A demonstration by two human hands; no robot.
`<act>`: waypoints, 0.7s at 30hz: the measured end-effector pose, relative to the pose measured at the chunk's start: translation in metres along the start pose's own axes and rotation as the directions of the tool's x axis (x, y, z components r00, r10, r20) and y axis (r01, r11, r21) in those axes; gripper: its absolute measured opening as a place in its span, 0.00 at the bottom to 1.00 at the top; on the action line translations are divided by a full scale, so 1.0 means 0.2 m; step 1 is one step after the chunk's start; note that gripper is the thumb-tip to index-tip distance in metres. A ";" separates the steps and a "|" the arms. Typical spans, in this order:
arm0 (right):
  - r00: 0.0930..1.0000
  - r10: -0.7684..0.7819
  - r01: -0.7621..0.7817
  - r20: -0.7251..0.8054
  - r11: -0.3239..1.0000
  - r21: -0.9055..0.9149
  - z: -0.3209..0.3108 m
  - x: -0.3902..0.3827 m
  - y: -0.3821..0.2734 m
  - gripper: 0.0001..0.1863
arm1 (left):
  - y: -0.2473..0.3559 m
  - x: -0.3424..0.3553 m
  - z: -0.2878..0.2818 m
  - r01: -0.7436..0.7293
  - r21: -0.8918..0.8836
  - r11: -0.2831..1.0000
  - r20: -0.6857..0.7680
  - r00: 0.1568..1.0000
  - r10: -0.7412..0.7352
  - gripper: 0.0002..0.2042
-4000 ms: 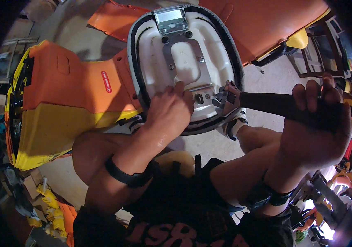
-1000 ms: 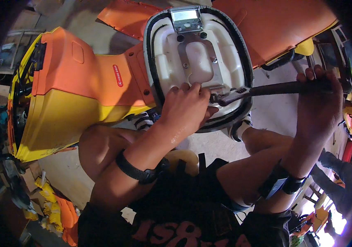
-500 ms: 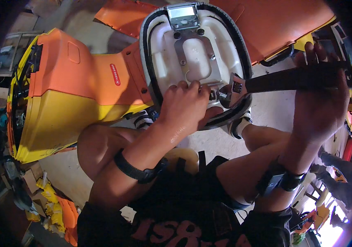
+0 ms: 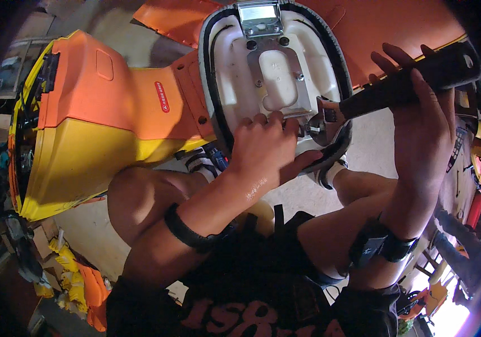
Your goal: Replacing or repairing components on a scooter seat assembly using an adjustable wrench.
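Seat underside, white plastic with a black rubber rim, stands tipped up in front of us, between our knees, joined to the orange and yellow scooter body on our left. We see a grey metal bracket bolted down its middle and a metal latch plate at its top edge. Our left hand is curled over the lower end of the bracket, fingertips pressing on the metal and thumb hooked under the seat rim. Our right hand is closed around the black handle of an adjustable wrench, whose metal head sits at the bracket's lower right corner, just beside our left fingertips. We wear black bands on both forearms. Another orange panel lies behind the seat on the floor.
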State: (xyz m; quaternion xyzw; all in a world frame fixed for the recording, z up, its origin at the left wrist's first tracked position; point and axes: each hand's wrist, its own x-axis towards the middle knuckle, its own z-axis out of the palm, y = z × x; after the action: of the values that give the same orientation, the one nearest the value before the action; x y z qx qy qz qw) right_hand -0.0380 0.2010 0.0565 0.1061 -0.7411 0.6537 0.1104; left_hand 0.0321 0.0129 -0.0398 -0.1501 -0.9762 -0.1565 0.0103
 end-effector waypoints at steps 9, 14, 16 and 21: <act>0.998 0.041 -0.040 0.054 0.999 -0.019 0.11 -0.01 -0.03 0.19 | 0.00 0.00 -0.02 0.013 -0.049 0.999 0.028 1.000 -0.012 0.31; 0.991 0.128 -0.131 0.028 0.969 0.212 0.17 -0.01 -0.03 0.18 | -0.01 0.00 0.01 -0.019 -0.052 0.998 -0.006 1.000 0.018 0.27; 0.992 0.100 -0.116 0.075 0.962 0.246 0.16 -0.01 -0.01 0.18 | -0.01 -0.01 0.02 -0.022 -0.048 0.999 -0.017 1.000 0.021 0.26; 0.995 0.094 -0.083 -0.036 0.970 0.229 0.25 -0.01 0.00 0.17 | -0.01 -0.01 0.02 -0.007 -0.042 0.999 0.015 1.000 0.007 0.25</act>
State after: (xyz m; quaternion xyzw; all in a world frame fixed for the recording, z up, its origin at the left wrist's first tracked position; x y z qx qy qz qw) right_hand -0.0368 0.1512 0.0497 0.0694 -0.6627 0.7407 0.0856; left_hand 0.0333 0.0120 -0.0434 -0.1549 -0.9722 -0.1757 0.0001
